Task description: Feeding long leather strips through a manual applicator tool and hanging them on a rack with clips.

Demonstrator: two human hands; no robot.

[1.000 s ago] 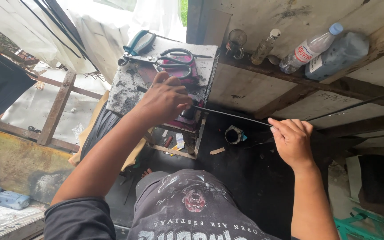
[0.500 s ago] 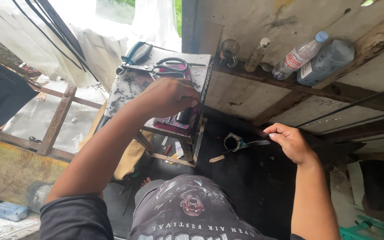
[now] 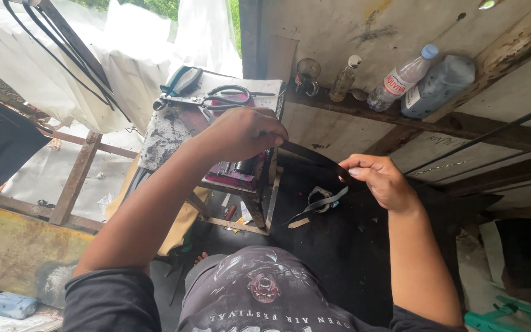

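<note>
My left hand is closed around one end of a thin black strip, in front of a small worn worktable. My right hand pinches the same strip further along, near the middle of the view. The strip runs taut between both hands, and its loose end hangs down below my right hand. Scissors lie on the worktable just behind my left hand.
A wooden shelf on the wall carries a small jar, a small bottle, a plastic bottle and a bluish jug. Black cords hang at upper left. A small roll lies on the dark floor.
My right hand moved left and up, closer to my left hand, so the stretch of strip between them is shorter. My left hand rose slightly in front of the worktable.
</note>
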